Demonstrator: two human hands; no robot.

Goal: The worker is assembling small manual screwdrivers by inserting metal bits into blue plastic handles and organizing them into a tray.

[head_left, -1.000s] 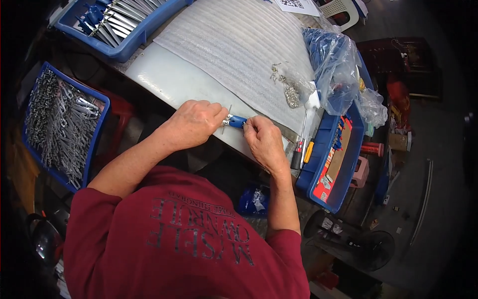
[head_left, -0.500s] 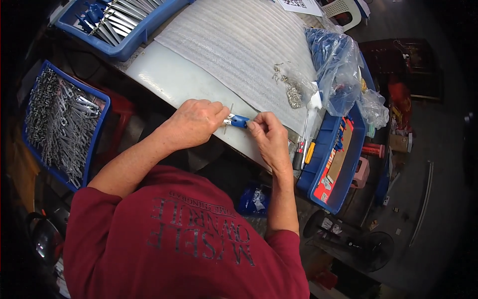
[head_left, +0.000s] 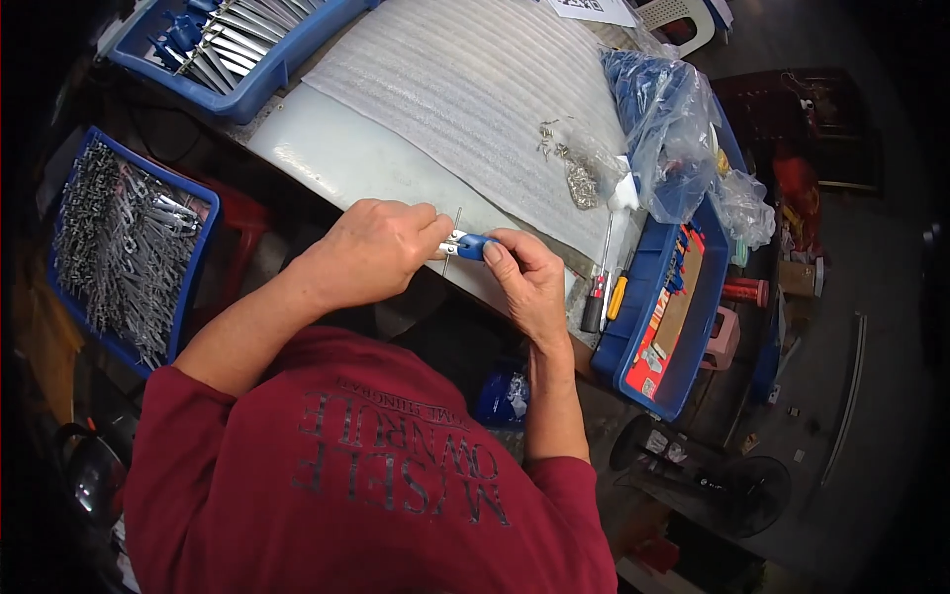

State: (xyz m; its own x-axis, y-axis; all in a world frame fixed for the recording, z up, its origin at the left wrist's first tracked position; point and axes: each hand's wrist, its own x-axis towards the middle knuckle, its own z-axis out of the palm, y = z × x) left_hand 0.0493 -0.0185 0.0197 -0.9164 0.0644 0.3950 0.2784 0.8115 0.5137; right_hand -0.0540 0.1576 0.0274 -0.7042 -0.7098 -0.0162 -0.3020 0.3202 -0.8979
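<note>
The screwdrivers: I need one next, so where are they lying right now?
In the head view, the two screwdrivers lie at the table's right edge, just right of the right hand and against the blue tray.

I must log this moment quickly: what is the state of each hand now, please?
Left hand: closed, gripping the metal end of the small blue-handled piece.
Right hand: closed, pinching the blue end of the same piece.

a small blue-handled metal tool (head_left: 467, 245) lies level above the table's near edge, thin metal prong upright.
</note>
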